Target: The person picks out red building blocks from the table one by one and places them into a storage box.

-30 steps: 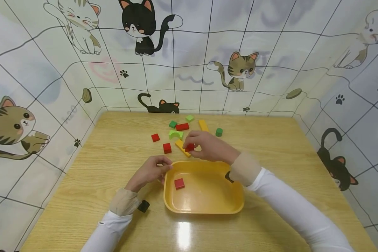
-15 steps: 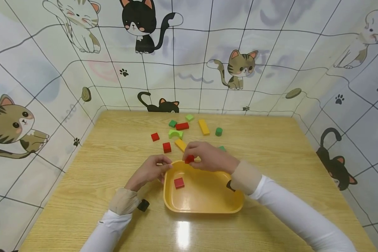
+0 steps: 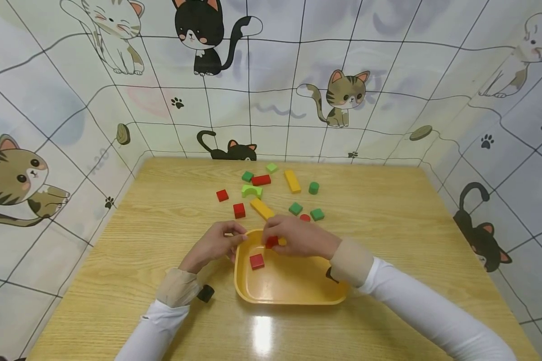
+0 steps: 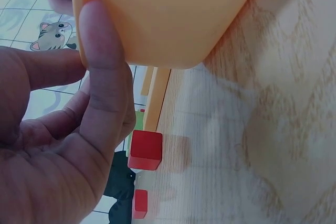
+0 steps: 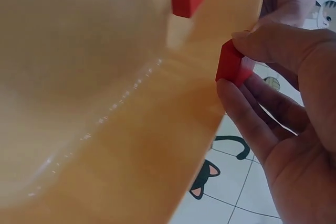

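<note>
In the head view a yellow plastic tray (image 3: 293, 286) stands on the wooden table, and one red block (image 3: 257, 261) lies inside it towards the left. My left hand (image 3: 214, 246) pinches the tray's far left corner; the left wrist view shows the rim (image 4: 77, 19) between thumb and finger. Over the far side of the tray, my right hand (image 3: 300, 235) holds another red block (image 5: 230, 64) between thumb and fingertips. That block is inside the rim, clear of the one in the tray. Part of the tray's right side is hidden by my right wrist.
Beyond the tray lie loose blocks: a red cube (image 3: 239, 210), a yellow bar (image 3: 262, 208), a light green arch (image 3: 252, 191), a green cylinder (image 3: 313, 188) and several others. A cat-patterned sheet (image 3: 275, 75) rises behind the table.
My right hand has moved towards me with the red block, from above the loose blocks to inside the tray's far rim. Green blocks and a round red piece now show. My left hand stays put.
</note>
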{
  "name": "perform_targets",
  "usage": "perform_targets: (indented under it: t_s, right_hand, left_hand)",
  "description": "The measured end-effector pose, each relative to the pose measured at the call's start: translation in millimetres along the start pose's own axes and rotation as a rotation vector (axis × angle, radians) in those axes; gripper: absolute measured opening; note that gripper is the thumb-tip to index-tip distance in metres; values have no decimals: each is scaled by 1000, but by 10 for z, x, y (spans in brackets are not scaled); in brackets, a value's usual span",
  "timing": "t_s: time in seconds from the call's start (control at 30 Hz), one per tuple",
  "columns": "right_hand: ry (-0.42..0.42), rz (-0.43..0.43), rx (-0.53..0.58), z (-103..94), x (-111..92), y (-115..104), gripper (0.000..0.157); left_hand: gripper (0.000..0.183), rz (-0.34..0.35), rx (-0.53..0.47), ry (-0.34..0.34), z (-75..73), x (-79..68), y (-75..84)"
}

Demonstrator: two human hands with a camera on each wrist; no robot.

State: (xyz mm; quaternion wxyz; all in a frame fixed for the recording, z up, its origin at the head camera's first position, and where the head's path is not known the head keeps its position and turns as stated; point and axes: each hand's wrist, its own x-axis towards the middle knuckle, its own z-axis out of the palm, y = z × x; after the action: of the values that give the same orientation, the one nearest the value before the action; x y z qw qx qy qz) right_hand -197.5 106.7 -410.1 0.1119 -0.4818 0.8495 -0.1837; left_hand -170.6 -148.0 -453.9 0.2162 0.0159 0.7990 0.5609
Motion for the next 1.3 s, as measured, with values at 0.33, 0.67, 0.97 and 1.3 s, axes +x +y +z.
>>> perform_targets:
  t_s: [0.33, 0.67, 0.97, 1.3]
  right_hand:
    - [-101, 18, -28, 112, 12, -45, 16]
    - [-176, 33, -16, 243, 30, -31, 16]
    - [-174, 1, -32, 327, 21, -4, 11]
    - [-164, 43, -47, 389, 2, 6, 9]
  left_hand:
    - [21, 19, 0, -4, -6, -2, 5]
    - [19, -6, -11, 2, -5, 5, -13]
    - [20, -2, -2, 4, -4, 10, -34]
    - [19, -2, -8, 9, -6, 23, -40]
